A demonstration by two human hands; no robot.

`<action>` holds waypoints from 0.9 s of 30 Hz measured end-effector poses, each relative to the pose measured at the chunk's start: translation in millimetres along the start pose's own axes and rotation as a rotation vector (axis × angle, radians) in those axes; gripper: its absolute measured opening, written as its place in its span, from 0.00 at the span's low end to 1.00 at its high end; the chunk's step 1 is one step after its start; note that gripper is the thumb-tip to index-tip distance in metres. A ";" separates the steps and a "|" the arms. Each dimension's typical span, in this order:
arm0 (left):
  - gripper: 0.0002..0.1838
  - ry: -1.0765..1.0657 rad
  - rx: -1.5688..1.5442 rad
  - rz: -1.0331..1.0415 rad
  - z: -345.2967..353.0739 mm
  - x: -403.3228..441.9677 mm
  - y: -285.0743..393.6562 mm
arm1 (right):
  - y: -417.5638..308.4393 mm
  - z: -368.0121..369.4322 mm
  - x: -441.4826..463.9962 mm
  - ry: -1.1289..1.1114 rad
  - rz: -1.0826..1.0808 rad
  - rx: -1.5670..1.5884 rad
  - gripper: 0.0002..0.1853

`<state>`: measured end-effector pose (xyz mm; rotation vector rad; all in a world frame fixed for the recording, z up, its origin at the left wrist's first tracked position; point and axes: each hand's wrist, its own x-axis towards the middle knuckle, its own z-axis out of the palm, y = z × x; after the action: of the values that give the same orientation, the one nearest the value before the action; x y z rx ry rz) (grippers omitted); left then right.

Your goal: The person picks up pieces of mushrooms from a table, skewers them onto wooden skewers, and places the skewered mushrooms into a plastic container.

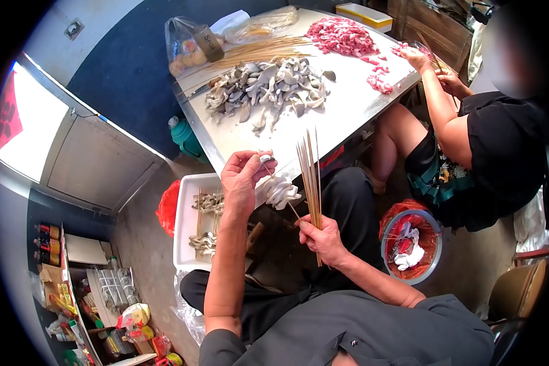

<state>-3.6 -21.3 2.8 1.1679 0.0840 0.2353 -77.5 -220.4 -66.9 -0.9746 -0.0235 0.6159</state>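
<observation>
My left hand (241, 177) pinches a grey-white mushroom piece (266, 159) at the tip of a bamboo skewer. Folded mushroom pieces (282, 193) are threaded further down that same skewer. Its lower end runs into my right hand (324, 241), whose fingers are closed round it and round an upright bundle of bare bamboo skewers (310, 183). Beyond my hands, a heap of loose oyster mushrooms (268, 88) lies on the table (226, 137). Left of my left forearm, a white tray (185, 226) holds several loaded mushroom skewers (204, 243).
Across the table are a pile of red meat pieces (341, 36), loose skewers (256, 52) and a bag of round items (189, 52). A co-worker's hand (416, 58) is near the meat. A lined bucket (413, 277) stands at right, shelves (97, 305) at left.
</observation>
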 end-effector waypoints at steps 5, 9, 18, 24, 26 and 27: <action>0.06 0.013 0.006 -0.017 1.8 -5.6 -1.6 | -2.0 2.0 -2.0 0.003 -0.008 -0.005 0.09; 0.10 -0.003 0.043 -0.089 5.7 -16.6 -3.3 | -0.1 2.3 -4.3 0.015 -0.006 0.011 0.09; 0.12 0.120 0.313 0.049 -0.7 -47.6 3.0 | 3.3 12.4 -4.6 0.018 -0.045 -0.038 0.08; 0.14 0.223 0.761 0.133 -3.3 -86.4 19.6 | 12.1 19.9 -0.7 0.061 -0.265 -0.366 0.11; 0.16 0.157 0.584 -0.036 -7.9 -96.7 16.1 | 16.8 29.0 -1.2 0.047 -0.317 -0.463 0.12; 0.16 0.173 0.582 -0.033 -8.9 -100.3 16.3 | 19.8 33.0 -1.2 0.032 -0.319 -0.480 0.13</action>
<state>-105.1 -30.0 8.6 1.7213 0.3404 0.2926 -97.5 -187.7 -63.1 -1.4097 -0.3046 0.3011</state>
